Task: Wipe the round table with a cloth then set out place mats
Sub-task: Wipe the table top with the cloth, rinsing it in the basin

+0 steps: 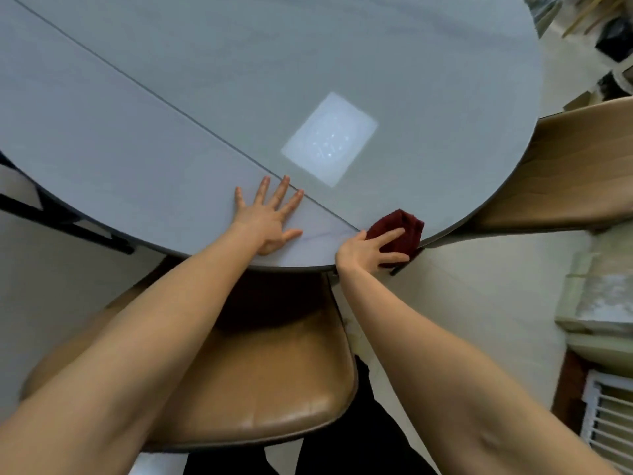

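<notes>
Right hand (368,250) pressed bunched red cloth (400,231) at table's (308,63) near edge, fingers spread over it; left hand (270,214) lay flat, holding nothing. Cloth looked soft, light; grab anywhere.

Round table (308,63) lies bare beyond both hands — brown chair (274,389) crowds its near edge.
</notes>
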